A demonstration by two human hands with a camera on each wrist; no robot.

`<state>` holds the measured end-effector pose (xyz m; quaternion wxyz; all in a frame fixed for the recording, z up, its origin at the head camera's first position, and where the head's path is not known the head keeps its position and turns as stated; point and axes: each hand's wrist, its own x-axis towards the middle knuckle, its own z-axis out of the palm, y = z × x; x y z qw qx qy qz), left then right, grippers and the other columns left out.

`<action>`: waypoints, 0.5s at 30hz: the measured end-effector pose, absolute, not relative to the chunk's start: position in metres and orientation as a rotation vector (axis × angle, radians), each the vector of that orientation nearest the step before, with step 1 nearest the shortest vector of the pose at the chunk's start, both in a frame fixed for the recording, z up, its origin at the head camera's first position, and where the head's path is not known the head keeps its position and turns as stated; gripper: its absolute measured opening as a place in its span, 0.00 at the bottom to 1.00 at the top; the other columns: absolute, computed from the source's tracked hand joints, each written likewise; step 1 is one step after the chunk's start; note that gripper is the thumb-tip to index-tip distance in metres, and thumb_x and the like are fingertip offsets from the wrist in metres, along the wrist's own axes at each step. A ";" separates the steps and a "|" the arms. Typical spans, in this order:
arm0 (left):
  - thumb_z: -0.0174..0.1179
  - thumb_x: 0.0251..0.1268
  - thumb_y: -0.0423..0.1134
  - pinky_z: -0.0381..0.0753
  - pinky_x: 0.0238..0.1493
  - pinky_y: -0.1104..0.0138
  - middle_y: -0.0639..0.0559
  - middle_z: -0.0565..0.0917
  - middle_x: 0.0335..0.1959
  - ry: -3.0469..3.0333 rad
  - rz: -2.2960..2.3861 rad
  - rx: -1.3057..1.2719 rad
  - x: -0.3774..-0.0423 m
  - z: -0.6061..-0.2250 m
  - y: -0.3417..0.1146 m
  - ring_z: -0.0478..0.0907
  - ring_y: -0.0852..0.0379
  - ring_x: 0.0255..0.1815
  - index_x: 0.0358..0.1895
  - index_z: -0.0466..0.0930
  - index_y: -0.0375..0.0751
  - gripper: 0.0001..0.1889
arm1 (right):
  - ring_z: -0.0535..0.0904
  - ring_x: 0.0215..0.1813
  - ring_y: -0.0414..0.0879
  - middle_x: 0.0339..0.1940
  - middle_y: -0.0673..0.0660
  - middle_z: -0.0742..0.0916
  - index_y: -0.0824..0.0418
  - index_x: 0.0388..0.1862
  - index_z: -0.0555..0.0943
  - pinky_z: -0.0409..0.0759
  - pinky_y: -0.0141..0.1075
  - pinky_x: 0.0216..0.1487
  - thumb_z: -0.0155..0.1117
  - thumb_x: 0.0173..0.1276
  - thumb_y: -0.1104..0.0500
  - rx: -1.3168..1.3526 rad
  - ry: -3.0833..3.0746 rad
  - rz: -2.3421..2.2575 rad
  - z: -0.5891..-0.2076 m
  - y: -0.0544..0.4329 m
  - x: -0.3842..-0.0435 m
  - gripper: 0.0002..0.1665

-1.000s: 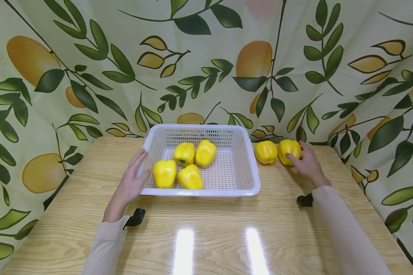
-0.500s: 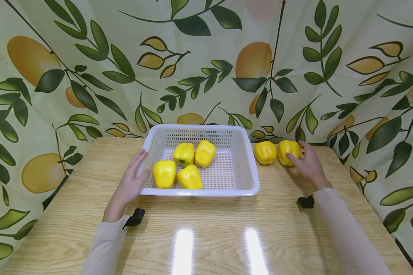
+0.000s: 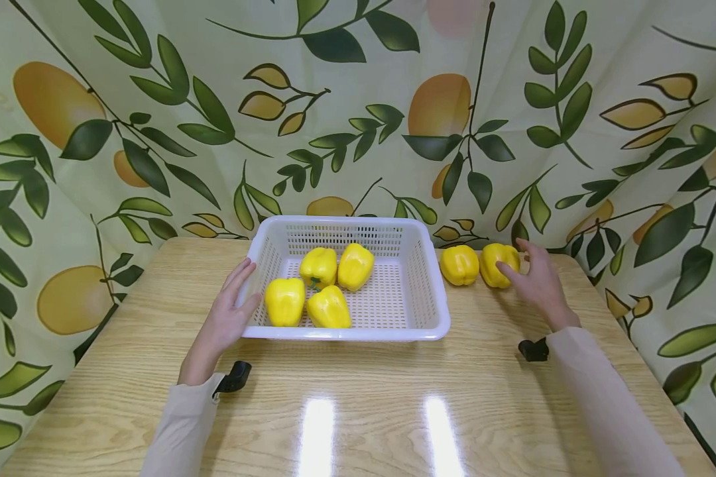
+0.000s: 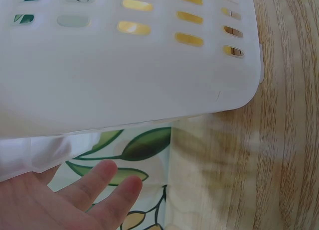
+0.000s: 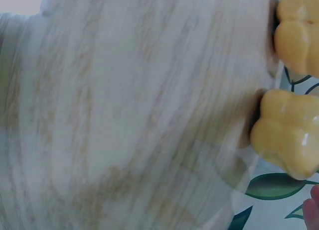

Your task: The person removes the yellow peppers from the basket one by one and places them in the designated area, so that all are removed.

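Note:
My left hand (image 3: 223, 321) rests with extended fingers against the left side of a white plastic basket (image 3: 346, 334). In the left wrist view, fingers (image 4: 94, 190) show beside the basket's wall (image 4: 124, 90). Several yellow bell peppers lie inside, among them a front-left one (image 3: 285, 302) and a back-right one (image 3: 356, 267). My right hand (image 3: 539, 281) is at the right side of another yellow bell pepper (image 3: 498, 265), thumb and fingers spread apart. Fingertips (image 5: 311, 207) show a little away from that pepper (image 5: 286, 133) in the right wrist view.
One more yellow bell pepper (image 3: 460, 265) sits on the wooden table (image 3: 382, 404) between the basket and the pepper by my right hand. Behind the table's far edge hangs a leaf-and-fruit patterned curtain (image 3: 358, 86). Two bright reflections lie across the tabletop's front.
My right hand has drawn back slightly to the right, its fingers opening away from the pepper. The left hand, basket and peppers stay where they were.

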<state>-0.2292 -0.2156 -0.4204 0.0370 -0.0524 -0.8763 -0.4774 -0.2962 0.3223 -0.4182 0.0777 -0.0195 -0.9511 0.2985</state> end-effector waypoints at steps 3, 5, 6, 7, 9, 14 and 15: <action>0.50 0.72 0.33 0.47 0.75 0.32 0.45 0.46 0.83 -2.694 -1.457 -0.159 -0.229 -0.420 -0.215 0.42 0.36 0.82 0.78 0.52 0.38 0.33 | 0.62 0.69 0.71 0.76 0.75 0.61 0.66 0.79 0.52 0.65 0.69 0.64 0.53 0.74 0.40 -0.054 -2.850 0.886 -0.415 0.320 -0.295 0.47; 0.50 0.72 0.33 0.47 0.74 0.32 0.45 0.46 0.83 -2.695 -1.455 -0.159 -0.229 -0.420 -0.215 0.42 0.37 0.82 0.78 0.52 0.38 0.33 | 0.63 0.69 0.72 0.76 0.75 0.61 0.65 0.79 0.53 0.65 0.69 0.64 0.54 0.73 0.40 -0.048 -2.845 0.886 -0.413 0.318 -0.294 0.47; 0.50 0.72 0.33 0.47 0.74 0.32 0.45 0.46 0.83 -2.694 -1.457 -0.160 -0.229 -0.420 -0.215 0.42 0.37 0.82 0.78 0.52 0.38 0.33 | 0.63 0.69 0.72 0.76 0.74 0.61 0.65 0.79 0.53 0.65 0.70 0.64 0.54 0.73 0.40 -0.044 -2.841 0.889 -0.412 0.317 -0.293 0.47; 0.50 0.72 0.33 0.47 0.74 0.32 0.45 0.46 0.83 -2.692 -1.458 -0.163 -0.229 -0.420 -0.215 0.42 0.37 0.82 0.78 0.52 0.38 0.33 | 0.63 0.69 0.72 0.76 0.74 0.62 0.65 0.79 0.54 0.65 0.70 0.64 0.54 0.73 0.41 -0.038 -2.836 0.891 -0.412 0.316 -0.292 0.46; 0.50 0.72 0.33 0.48 0.74 0.32 0.45 0.46 0.83 -2.691 -1.459 -0.165 -0.230 -0.420 -0.215 0.42 0.37 0.82 0.78 0.52 0.38 0.33 | 0.63 0.69 0.72 0.75 0.74 0.62 0.65 0.79 0.54 0.64 0.70 0.64 0.55 0.73 0.41 -0.025 -2.826 0.891 -0.410 0.314 -0.291 0.46; 0.50 0.72 0.33 0.49 0.74 0.33 0.45 0.46 0.83 -2.695 -1.448 -0.163 -0.230 -0.421 -0.216 0.43 0.36 0.82 0.78 0.53 0.38 0.33 | 0.64 0.69 0.72 0.74 0.74 0.64 0.65 0.78 0.55 0.66 0.69 0.64 0.56 0.73 0.42 0.002 -2.803 0.883 -0.409 0.311 -0.288 0.45; 0.50 0.72 0.33 0.49 0.74 0.33 0.46 0.46 0.83 -2.696 -1.446 -0.160 -0.230 -0.421 -0.216 0.43 0.36 0.82 0.78 0.53 0.38 0.33 | 0.65 0.69 0.72 0.74 0.74 0.64 0.65 0.78 0.55 0.67 0.69 0.64 0.56 0.73 0.43 0.007 -2.799 0.882 -0.408 0.310 -0.288 0.45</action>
